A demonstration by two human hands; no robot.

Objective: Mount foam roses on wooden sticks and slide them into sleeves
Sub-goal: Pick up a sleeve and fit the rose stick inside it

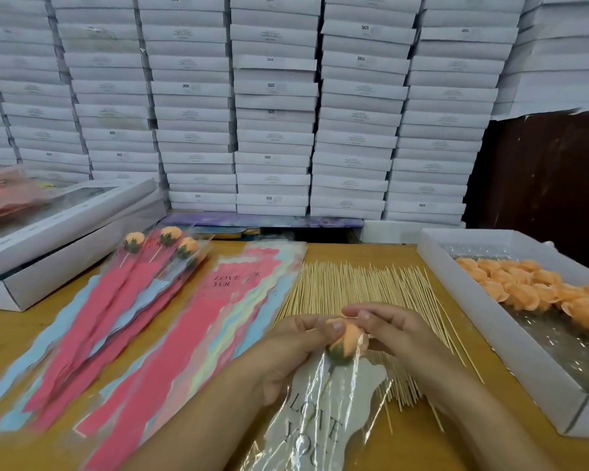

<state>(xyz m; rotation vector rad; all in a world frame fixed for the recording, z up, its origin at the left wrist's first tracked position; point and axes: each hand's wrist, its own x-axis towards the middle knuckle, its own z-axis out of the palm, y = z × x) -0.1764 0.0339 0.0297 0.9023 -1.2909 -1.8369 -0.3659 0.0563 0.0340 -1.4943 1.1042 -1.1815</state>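
Fingertips (337,325) around sleeved rose (346,339)

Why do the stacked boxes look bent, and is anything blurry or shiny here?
Head view: the wide lens bows the stacked white boxes outward toward the edges; the spare sleeves at lower left smear with blur; the clear sleeve around the foam rose throws white glare streaks, as does the plastic lining the rose tray.

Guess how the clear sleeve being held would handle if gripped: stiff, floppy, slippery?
Probably floppy: the clear sleeve creases and sags below the left hand. Likely slippery, given its glossy glare. Seemingly light, since fingertips of the right hand manage it around the foam rose.
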